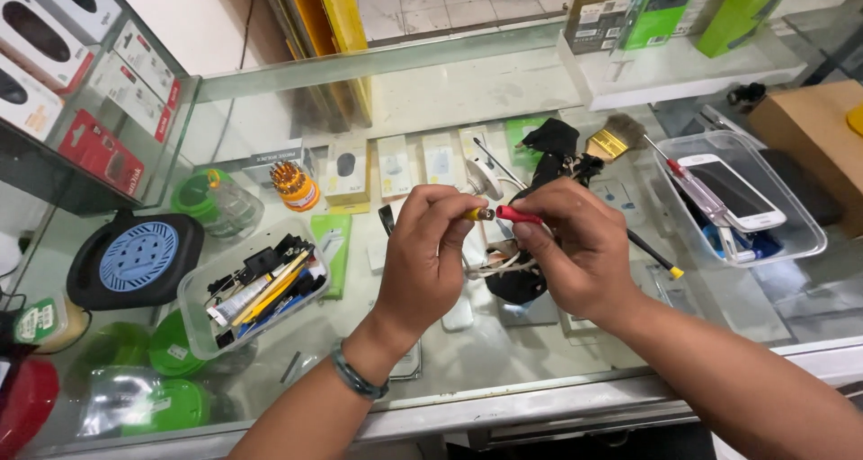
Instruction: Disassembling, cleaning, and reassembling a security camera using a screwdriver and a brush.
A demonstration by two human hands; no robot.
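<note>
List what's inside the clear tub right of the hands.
In the clear tub: a white phone, face up, and a red-tipped tool across it. Blue items beneath are mostly covered.

**Held connectors: appearance and position**

Yellow connector point(476, 214): small cylindrical piece with a metallic tip, lying roughly horizontal, tip pointing right. Red connector point(516, 215): short red-sleeved piece, also horizontal, its end meeting the yellow one's tip. Both are raised above the glass desk point(503, 92). White cable point(500, 265) hangs looped just beneath them.
</note>
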